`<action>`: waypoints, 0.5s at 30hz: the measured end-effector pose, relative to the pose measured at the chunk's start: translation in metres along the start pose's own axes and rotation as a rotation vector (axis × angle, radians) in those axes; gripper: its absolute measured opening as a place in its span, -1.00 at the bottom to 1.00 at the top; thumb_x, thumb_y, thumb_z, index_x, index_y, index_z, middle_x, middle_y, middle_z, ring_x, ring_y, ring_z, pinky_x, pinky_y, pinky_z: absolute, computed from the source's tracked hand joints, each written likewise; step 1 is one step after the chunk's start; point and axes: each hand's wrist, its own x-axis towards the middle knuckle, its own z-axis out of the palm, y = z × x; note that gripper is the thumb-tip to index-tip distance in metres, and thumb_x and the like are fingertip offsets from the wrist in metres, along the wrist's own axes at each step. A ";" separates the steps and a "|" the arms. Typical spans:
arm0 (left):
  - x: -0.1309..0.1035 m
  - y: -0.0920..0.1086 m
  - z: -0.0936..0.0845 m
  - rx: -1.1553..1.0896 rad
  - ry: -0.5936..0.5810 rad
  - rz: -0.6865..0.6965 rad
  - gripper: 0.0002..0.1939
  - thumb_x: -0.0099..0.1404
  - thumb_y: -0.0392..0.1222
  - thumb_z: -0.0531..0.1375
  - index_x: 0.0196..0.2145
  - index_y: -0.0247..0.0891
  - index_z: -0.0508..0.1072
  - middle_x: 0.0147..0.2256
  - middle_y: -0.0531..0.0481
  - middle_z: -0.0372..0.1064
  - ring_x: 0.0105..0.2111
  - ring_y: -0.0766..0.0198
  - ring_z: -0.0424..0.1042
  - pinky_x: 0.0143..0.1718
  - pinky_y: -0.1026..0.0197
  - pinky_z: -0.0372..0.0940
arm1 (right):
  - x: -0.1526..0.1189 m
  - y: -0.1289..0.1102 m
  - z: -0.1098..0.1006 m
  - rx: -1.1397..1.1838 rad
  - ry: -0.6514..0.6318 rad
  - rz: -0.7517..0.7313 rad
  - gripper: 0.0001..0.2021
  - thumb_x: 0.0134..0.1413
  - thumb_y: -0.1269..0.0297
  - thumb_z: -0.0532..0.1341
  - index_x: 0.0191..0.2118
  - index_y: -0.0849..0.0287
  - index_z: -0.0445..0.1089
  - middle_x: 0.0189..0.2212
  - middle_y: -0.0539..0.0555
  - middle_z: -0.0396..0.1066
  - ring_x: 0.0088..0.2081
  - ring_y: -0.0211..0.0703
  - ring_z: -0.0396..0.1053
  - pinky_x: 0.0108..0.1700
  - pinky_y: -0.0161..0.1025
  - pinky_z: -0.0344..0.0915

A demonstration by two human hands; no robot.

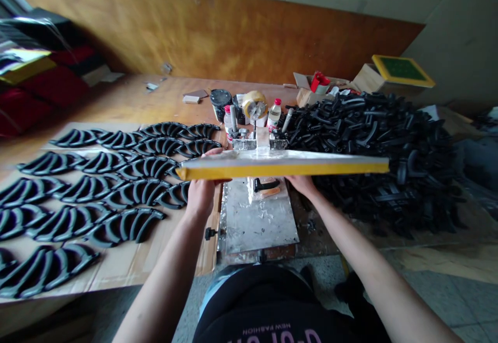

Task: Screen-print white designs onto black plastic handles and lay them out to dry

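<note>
A screen-printing frame [288, 168] with yellow edges is raised and tilted up, seen almost edge-on, in a metal hinge clamp [241, 144]. My left hand [203, 190] grips it near its left end, with fingers showing above and below the edge. Below the frame, a black curved plastic handle [267, 184] rests on a small fixture on the grey metal base plate [260, 223]. My right hand [300, 183] is under the frame, right of that handle; its fingers are hidden by the frame, so what it holds cannot be made out.
Rows of black curved handles [143, 191] lie on cardboard at the left. A big heap of black handles [361, 125] covers the right side. Behind the clamp stand a black tub [220, 101], a tape roll [254, 103] and a red-capped bottle [274, 113].
</note>
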 end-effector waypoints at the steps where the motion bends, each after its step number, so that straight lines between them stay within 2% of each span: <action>1: 0.004 0.002 0.003 -0.034 0.006 -0.003 -0.42 0.25 0.28 0.11 -0.01 -0.26 0.42 -0.10 -0.15 0.46 -0.20 0.14 0.49 -0.31 0.17 0.43 | -0.009 -0.006 0.012 0.006 -0.043 -0.068 -0.68 0.09 0.35 0.32 -0.05 0.43 0.45 -0.25 0.05 0.55 -0.22 -0.29 0.44 -0.08 -0.38 0.35; 3: 0.004 -0.001 0.008 -0.101 0.038 -0.022 -0.44 0.28 0.25 0.09 0.01 -0.25 0.40 -0.13 -0.14 0.48 -0.23 0.17 0.50 -0.33 0.19 0.42 | -0.019 -0.021 0.030 -0.016 -0.110 -0.159 -0.61 -0.04 0.33 0.44 -0.04 0.20 0.50 -0.19 0.07 0.54 -0.10 -0.11 0.42 0.01 -0.18 0.34; 5: -0.010 -0.014 0.012 -0.118 0.049 -0.085 -0.42 0.29 0.26 0.09 0.05 -0.23 0.37 -0.17 -0.13 0.50 -0.27 0.21 0.51 -0.36 0.21 0.41 | -0.023 -0.038 0.036 -0.044 -0.143 -0.190 -0.73 0.02 0.30 0.41 -0.11 0.12 0.53 -0.18 0.09 0.50 -0.06 -0.04 0.38 0.05 -0.10 0.30; 7: -0.035 -0.037 0.015 -0.093 -0.058 -0.292 -0.36 0.27 0.30 0.12 0.10 -0.23 0.33 -0.17 -0.17 0.52 -0.31 0.18 0.52 -0.42 0.21 0.40 | -0.031 -0.060 0.034 -0.048 -0.107 -0.173 -0.87 0.13 0.26 0.34 -0.19 0.11 0.53 -0.23 0.09 0.47 -0.08 -0.05 0.35 0.04 -0.10 0.29; 8: -0.050 -0.051 0.016 -0.063 -0.152 -0.444 -0.32 0.25 0.33 0.12 0.10 -0.26 0.34 -0.16 -0.22 0.52 -0.31 0.14 0.53 -0.44 0.18 0.40 | -0.038 -0.072 0.032 -0.043 -0.081 -0.194 -0.89 0.18 0.24 0.30 -0.21 0.12 0.52 -0.25 0.10 0.46 -0.08 -0.05 0.34 0.03 -0.12 0.28; 10: -0.077 -0.079 0.013 -0.025 -0.215 -0.654 -0.30 0.23 0.37 0.11 0.05 -0.28 0.37 -0.13 -0.27 0.53 -0.29 0.06 0.55 -0.45 0.14 0.41 | -0.058 -0.098 0.031 -0.046 -0.046 -0.324 -0.86 0.24 0.22 0.23 -0.22 0.12 0.52 -0.26 0.11 0.45 -0.09 -0.04 0.32 0.02 -0.13 0.27; 12: -0.097 -0.103 -0.002 0.008 -0.160 -0.705 -0.37 0.20 0.35 0.15 -0.13 -0.30 0.46 -0.22 -0.24 0.55 -0.33 0.07 0.55 -0.47 0.15 0.40 | -0.079 -0.116 0.034 0.003 -0.119 -0.573 -0.82 0.30 0.22 0.16 -0.19 0.10 0.52 -0.27 0.07 0.47 -0.12 -0.08 0.34 -0.03 -0.18 0.28; 13: -0.102 -0.113 -0.016 0.043 -0.120 -0.694 -0.42 0.18 0.34 0.17 -0.24 -0.31 0.48 -0.31 -0.20 0.55 -0.38 0.10 0.53 -0.50 0.18 0.38 | -0.088 -0.117 0.036 0.038 -0.157 -0.659 -0.80 0.32 0.22 0.14 -0.15 0.09 0.52 -0.26 0.05 0.49 -0.13 -0.10 0.35 -0.05 -0.21 0.29; 14: -0.104 -0.122 -0.035 0.096 -0.093 -0.672 -0.45 0.17 0.33 0.18 -0.33 -0.30 0.48 -0.40 -0.17 0.54 -0.45 0.14 0.51 -0.54 0.20 0.35 | -0.095 -0.112 0.036 0.071 -0.181 -0.687 -0.79 0.33 0.22 0.13 -0.11 0.07 0.51 -0.24 0.02 0.51 -0.13 -0.13 0.37 -0.06 -0.23 0.29; 15: -0.104 -0.131 -0.059 0.165 -0.077 -0.649 -0.44 0.18 0.34 0.16 -0.39 -0.30 0.49 -0.45 -0.16 0.53 -0.52 0.17 0.47 -0.58 0.21 0.33 | -0.101 -0.099 0.034 0.091 -0.179 -0.641 -0.78 0.34 0.24 0.12 -0.08 0.07 0.51 -0.22 0.02 0.53 -0.13 -0.15 0.38 -0.05 -0.24 0.30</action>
